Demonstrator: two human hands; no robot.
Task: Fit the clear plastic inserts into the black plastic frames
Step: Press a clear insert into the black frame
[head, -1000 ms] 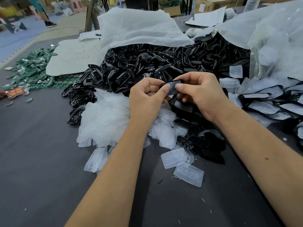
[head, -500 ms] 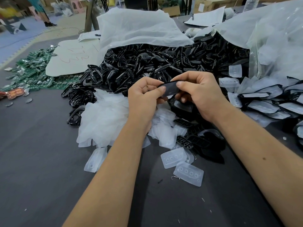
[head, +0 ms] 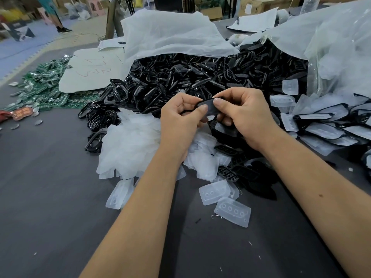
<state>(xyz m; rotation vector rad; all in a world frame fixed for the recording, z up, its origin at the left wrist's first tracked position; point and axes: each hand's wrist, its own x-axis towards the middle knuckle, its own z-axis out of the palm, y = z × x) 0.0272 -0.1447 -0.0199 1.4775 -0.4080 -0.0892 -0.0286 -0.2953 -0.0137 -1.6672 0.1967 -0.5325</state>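
Green circuit boards [head: 40, 87] lie heaped at the far left of the grey table [head: 50, 197], beside a scribbled white sheet [head: 90, 71]. Cardboard boxes [head: 261, 3] stand beyond, and someone's legs [head: 58, 19] on the floor.

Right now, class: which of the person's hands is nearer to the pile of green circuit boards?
Left. The left hand is on the same side as the green circuit boards, though well apart; the right hand lies farther off, beyond the left.

Bare grey table [head: 50, 197] lies open at near left; heaped black frames [head: 180, 81] and clear inserts [head: 130, 145] crowd ahead.
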